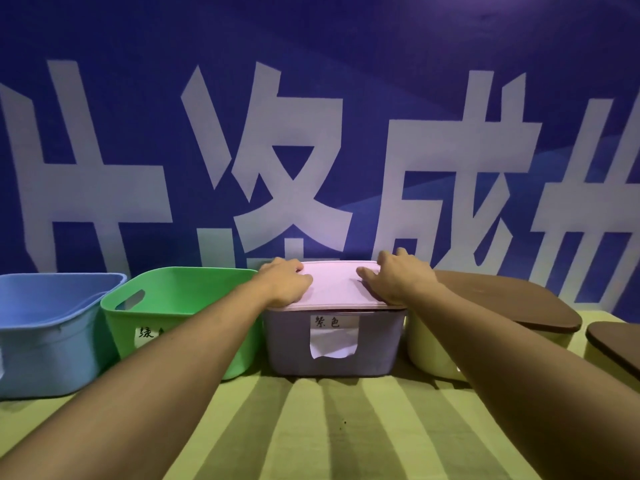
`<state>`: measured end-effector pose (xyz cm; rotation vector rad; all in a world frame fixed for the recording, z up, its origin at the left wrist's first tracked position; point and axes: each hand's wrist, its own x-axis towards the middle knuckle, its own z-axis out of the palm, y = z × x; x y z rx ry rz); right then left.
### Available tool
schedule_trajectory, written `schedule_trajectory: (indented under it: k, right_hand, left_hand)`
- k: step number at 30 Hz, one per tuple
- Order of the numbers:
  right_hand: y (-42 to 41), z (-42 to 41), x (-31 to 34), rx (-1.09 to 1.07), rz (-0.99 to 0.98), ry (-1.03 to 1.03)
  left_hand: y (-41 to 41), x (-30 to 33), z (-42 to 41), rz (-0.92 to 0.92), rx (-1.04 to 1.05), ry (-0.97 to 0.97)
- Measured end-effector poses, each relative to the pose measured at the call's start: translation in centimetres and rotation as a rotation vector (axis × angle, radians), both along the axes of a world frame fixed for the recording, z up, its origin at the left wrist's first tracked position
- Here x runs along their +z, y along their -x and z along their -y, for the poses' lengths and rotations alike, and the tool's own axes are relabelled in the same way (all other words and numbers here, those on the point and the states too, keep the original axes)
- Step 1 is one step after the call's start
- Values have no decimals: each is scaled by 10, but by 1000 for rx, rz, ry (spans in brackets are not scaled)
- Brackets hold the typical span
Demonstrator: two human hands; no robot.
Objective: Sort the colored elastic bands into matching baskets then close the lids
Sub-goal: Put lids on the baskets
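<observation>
The fingers of the left hand [284, 282] and right hand [398, 277] lie slightly spread, pressing the pink lid [334, 284] on the purple basket [332, 341] at the table's back edge.

A purple basket [332, 344] stands in the middle of the row on the table, a pale pink lid [334, 284] lying flat on its rim, a paper label on its front; left of it a green basket [180, 306] and a blue basket [45, 334] stand open, lidless; right of it a cream basket [429, 351] carries a brown lid [502, 299]; another brown lid [616, 341] shows at the right edge.
</observation>
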<state>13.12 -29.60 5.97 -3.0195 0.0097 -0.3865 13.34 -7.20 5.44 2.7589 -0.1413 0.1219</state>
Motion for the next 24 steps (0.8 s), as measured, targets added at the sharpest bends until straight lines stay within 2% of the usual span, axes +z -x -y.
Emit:
schedule_trajectory:
  k: [5, 8, 16, 24]
  right_hand:
    - [-14, -1, -7, 118, -191, -20]
    - [-17, -1, -6, 97, -225, -76]
    - [-17, -4, -11, 48, -100, -38]
    - [-27, -4, -7, 70, 82, -126]
  left_hand:
    - [-6, -6, 9, -101, -65, -125]
    - [-12, -6, 7, -60, 25, -191]
    - [-18, -12, 0, -14, 79, -8]
    - [-19, -10, -1, 51, 123, 85]
